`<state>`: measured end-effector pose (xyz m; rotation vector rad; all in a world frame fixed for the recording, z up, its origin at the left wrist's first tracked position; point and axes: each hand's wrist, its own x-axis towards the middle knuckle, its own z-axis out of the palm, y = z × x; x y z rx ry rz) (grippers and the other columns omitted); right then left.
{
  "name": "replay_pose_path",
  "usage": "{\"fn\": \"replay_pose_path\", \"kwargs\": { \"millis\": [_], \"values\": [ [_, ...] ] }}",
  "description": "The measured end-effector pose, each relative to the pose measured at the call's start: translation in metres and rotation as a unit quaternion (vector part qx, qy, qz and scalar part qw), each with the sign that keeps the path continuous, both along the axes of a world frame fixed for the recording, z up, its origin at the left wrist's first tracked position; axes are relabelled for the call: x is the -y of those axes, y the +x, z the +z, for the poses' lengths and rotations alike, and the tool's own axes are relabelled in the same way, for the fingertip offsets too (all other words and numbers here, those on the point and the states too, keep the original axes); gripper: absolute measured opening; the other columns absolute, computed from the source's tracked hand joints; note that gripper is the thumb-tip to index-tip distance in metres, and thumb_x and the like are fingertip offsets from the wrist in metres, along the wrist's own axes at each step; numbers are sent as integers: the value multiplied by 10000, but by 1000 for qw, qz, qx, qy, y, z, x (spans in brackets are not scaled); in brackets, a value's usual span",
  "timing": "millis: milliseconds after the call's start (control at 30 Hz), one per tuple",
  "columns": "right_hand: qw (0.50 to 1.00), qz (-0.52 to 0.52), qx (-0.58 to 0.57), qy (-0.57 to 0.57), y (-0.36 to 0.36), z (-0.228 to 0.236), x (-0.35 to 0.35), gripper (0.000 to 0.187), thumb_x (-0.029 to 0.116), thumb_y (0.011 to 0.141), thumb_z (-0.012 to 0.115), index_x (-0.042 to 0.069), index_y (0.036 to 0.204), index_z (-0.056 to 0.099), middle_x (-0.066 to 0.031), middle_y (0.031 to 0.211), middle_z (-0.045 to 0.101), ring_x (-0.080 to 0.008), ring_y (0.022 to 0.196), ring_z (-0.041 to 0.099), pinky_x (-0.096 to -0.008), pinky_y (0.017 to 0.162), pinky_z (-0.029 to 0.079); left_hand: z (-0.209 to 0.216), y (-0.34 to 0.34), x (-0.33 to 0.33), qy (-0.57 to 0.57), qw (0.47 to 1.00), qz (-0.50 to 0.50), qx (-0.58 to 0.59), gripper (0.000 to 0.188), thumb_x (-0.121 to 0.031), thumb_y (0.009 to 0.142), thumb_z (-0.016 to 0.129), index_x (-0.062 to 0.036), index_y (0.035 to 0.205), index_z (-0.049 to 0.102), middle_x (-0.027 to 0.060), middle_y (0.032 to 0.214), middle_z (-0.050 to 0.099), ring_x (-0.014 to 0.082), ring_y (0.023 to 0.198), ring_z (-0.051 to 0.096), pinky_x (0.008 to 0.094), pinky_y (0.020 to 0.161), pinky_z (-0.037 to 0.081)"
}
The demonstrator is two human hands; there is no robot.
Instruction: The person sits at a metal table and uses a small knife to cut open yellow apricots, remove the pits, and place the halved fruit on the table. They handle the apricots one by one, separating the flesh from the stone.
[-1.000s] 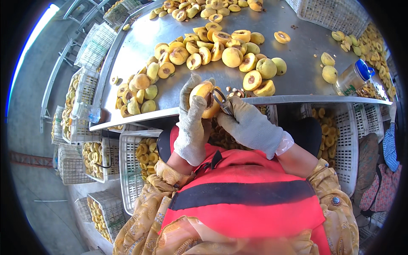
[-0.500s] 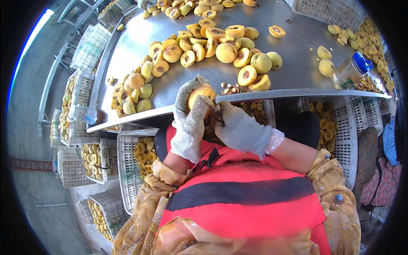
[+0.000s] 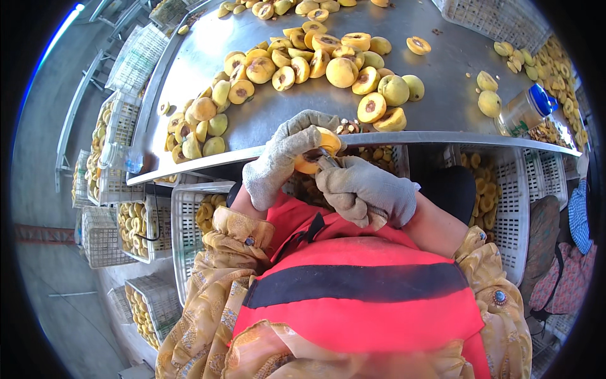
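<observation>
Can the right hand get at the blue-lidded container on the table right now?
Probably, though not freely: nothing appears to block the way to the blue-lidded container, but the right hand holds a tool at the fruit.

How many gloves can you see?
2: one gray glove on the left hand, around a cut peach; a second glove on the right hand, holding a metal tool.

A metal table point(image 3: 454, 82) bears yellow fruit point(image 3: 341, 72) and a bottle point(image 3: 519, 114).
</observation>
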<state>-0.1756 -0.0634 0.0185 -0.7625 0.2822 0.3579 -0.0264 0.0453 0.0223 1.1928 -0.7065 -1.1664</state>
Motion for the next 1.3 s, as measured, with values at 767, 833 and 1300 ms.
{"fn": "replay_pose_path", "kwargs": {
  "millis": [767, 833, 1300],
  "values": [
    [992, 94, 82, -31, -15, 4, 2, 138, 154, 891, 529, 70, 801, 467, -10, 515, 452, -92, 326, 389, -220, 287, 299, -23, -14, 1, -186, 916, 264, -238, 473, -475, 921, 559, -103, 1209, 512, 121, 1074, 606, 261, 942, 607, 389, 792, 517],
    [991, 91, 46, -90, -20, 2, 10, 143, 167, 885, 530, 69, 793, 482, -6, 520, 453, -86, 363, 408, -217, 317, 300, -22, 0, -30, -163, 926, 322, -115, 425, -386, 950, 548, -84, 1244, 497, 137, 1103, 595, 239, 971, 604, 396, 813, 521],
    [983, 4, -107, -151, -59, -57, 45, 611, 654, 924, 354, 76, 821, 524, -19, 590, 483, -102, 443, 431, -246, 413, 374, -45, 49, -229, 426, 678, 407, 440, 482, -196, 840, 694, 25, 1241, 544, 150, 1226, 595, 255, 1103, 580, 351, 958, 449]
  ]
}}
